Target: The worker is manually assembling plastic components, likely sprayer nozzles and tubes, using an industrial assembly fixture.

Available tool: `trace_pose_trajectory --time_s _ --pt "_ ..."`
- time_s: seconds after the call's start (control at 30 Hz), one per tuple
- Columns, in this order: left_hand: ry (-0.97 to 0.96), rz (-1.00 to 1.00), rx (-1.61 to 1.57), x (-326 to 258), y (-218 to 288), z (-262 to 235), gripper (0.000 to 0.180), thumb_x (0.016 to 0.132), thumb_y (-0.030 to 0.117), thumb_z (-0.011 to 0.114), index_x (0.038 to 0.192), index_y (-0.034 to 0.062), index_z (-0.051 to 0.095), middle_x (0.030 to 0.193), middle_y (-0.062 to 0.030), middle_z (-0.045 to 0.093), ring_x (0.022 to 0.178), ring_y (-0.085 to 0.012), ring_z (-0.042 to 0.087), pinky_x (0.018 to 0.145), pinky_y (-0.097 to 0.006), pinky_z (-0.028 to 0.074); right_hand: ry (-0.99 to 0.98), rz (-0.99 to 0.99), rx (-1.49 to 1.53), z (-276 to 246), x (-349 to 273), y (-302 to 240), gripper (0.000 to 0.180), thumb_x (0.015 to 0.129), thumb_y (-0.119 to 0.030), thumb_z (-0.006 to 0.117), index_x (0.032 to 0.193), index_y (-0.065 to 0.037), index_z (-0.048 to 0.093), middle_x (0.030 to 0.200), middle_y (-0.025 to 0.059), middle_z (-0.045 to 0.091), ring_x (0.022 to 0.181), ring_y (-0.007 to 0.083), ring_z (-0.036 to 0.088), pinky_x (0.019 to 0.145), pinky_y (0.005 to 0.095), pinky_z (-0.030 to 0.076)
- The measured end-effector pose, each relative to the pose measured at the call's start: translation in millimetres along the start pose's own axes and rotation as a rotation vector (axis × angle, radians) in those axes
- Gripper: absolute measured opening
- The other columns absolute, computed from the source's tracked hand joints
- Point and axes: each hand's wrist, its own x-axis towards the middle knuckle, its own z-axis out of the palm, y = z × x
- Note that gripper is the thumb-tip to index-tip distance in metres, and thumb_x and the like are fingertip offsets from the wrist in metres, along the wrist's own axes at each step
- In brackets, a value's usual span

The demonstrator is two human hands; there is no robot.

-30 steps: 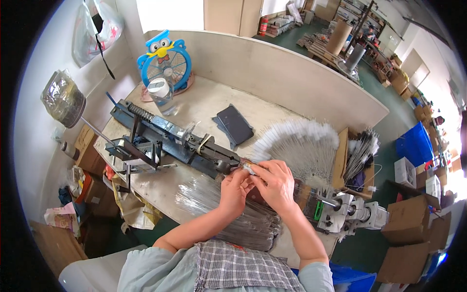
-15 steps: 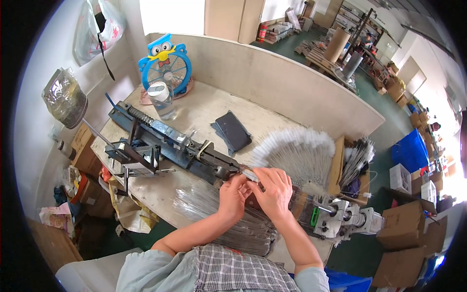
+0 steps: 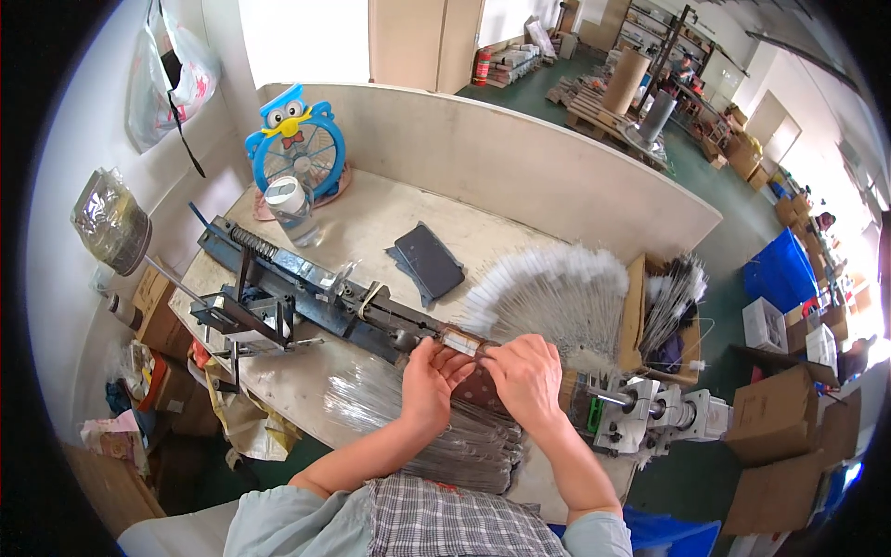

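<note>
A long dark metal bench machine (image 3: 325,288) runs diagonally across the table, with both hands at its right end. My left hand (image 3: 429,385) is palm up beside the rail, fingers loosely bent and apart, its fingertips near a white strip (image 3: 460,343) lying on the rail. My right hand (image 3: 527,379) is closed in a pinch at the right end of that strip; whatever lies between its fingertips is too small to make out. Under the forearms lies a bundle of thin metallic wires (image 3: 473,446). Past the hands, long thin wire brushes with white tips (image 3: 548,288) are fanned out.
Behind the machine stand a blue cartoon fan (image 3: 297,153), a white-lidded clear jar (image 3: 292,209) and a dark phone (image 3: 429,260). At the right are a carton of wire brushes (image 3: 640,311) and a metal shaft unit (image 3: 650,413). A low partition (image 3: 520,153) edges the table.
The white strip, earlier between both hands' fingers, now lies on the rail. My left fingers have loosened, and my right hand has turned knuckles-up. The view has shifted slightly.
</note>
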Motion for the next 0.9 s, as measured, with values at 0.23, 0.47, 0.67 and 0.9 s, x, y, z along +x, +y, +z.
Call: trace_pose_trajectory --time_s 0.23,0.47,0.67,0.9 --pt "-0.08 -0.004 0.126 -3.3 -1.1 -6.7 0.061 0.095 0.055 0.028 0.117 0.0018 0.05 0.11 -0.0109 0.058 0.099 -0.0212 0.057 0.087 -0.035 0.045 -0.013 -0.032 0.026 -2.5 -8.5 -0.8 0.011 0.071 -0.012 0.069 0.081 -0.009 0.066 0.075 0.0038 0.06 0.083 0.0228 0.056 0.073 0.0367 0.043" --pt "-0.122 -0.079 0.369 -11.0 3.2 -10.9 0.06 0.096 0.05 0.032 0.132 0.0013 0.038 0.127 -0.0113 0.051 0.113 -0.0223 0.052 0.093 -0.034 0.041 0.011 0.003 0.164 -18.0 -9.1 -4.5 0.018 0.074 -0.012 0.068 0.092 -0.007 0.067 0.089 0.0041 0.064 0.09 0.0237 0.056 0.076 0.0365 0.043" --pt "0.032 0.067 0.55 -15.9 52.4 -84.4 0.039 0.092 0.034 0.05 0.118 0.0053 0.054 0.11 -0.0103 0.061 0.097 -0.0229 0.059 0.084 -0.034 0.046 -0.04 -0.019 0.27 -11.7 -39.7 3.0 0.014 0.075 -0.007 0.066 0.088 -0.006 0.065 0.076 0.0041 0.062 0.067 0.022 0.059 0.059 0.0324 0.049" --pt "0.625 0.399 -0.004 -15.4 178.1 -272.6 0.031 0.083 0.042 0.065 0.091 0.0121 0.059 0.078 0.0039 0.06 0.065 -0.0071 0.055 0.059 -0.021 0.045 -0.347 0.143 0.218 -7.4 -71.3 7.7 0.012 0.077 -0.017 0.065 0.085 -0.009 0.068 0.077 0.0064 0.064 0.075 0.0242 0.062 0.064 0.0359 0.05"
